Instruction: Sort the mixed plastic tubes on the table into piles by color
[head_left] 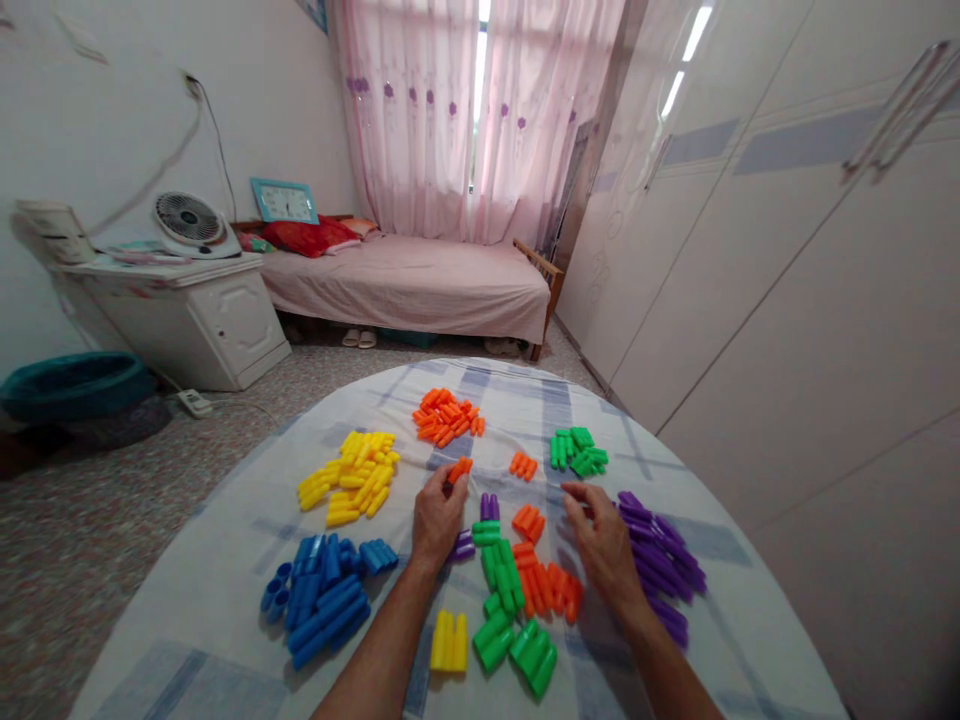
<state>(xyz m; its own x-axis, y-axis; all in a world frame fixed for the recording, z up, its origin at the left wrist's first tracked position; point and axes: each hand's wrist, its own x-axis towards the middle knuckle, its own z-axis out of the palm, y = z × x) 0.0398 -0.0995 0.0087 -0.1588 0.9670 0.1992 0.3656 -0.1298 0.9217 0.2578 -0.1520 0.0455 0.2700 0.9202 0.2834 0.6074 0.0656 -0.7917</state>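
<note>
My left hand (439, 515) pinches a small orange plastic building piece (460, 469) between thumb and fingers, just in front of the orange pile (446, 416). Over the right half of the table, my right hand (600, 530) is held with its fingers apart and nothing between them. Close by it lie a purple pile (660, 550) and a joined orange group (547, 585). Between the hands stretch joined green pieces (502, 575), with a purple piece (489, 507) at their far end. Two loose orange clusters (523, 465) rest farther off. A yellow piece (448, 642) sits near my left forearm.
On the round, cloth-covered table (202, 570) are also a yellow pile (360, 475), a blue pile (322, 590) and a green pile (577, 450). Beyond it stand a bed (420, 280), a white cabinet (232, 320) with a fan (187, 220), and a wardrobe (750, 300) along the right.
</note>
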